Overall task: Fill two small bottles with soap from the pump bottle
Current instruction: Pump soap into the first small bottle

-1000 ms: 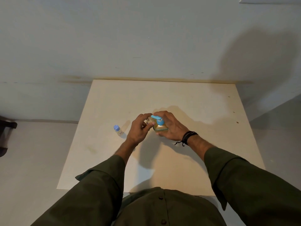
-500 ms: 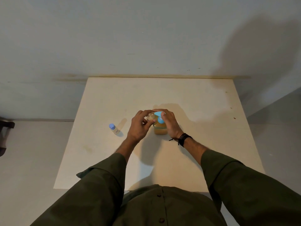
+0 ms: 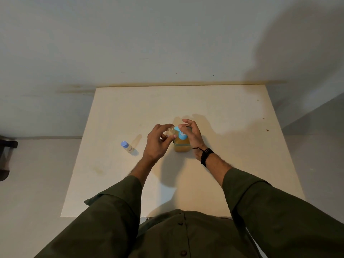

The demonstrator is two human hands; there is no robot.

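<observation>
Head view: the pump bottle (image 3: 182, 144) of amber soap stands at the table (image 3: 232, 146) centre. Its blue pump head (image 3: 179, 131) is covered by the right hand (image 3: 192, 135), fingers loosely curved. A small open bottle (image 3: 169, 132) is pinched by the left hand (image 3: 158, 144) under the spout, at 9 o'clock. A capped small bottle (image 3: 128, 146) stands farther out at 9 o'clock.

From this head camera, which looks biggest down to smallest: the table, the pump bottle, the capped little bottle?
1. table, by far.
2. pump bottle, with amber soap.
3. capped small bottle, standing left of the hands.
All sit at similar distance, so the ranking seems safe.
</observation>
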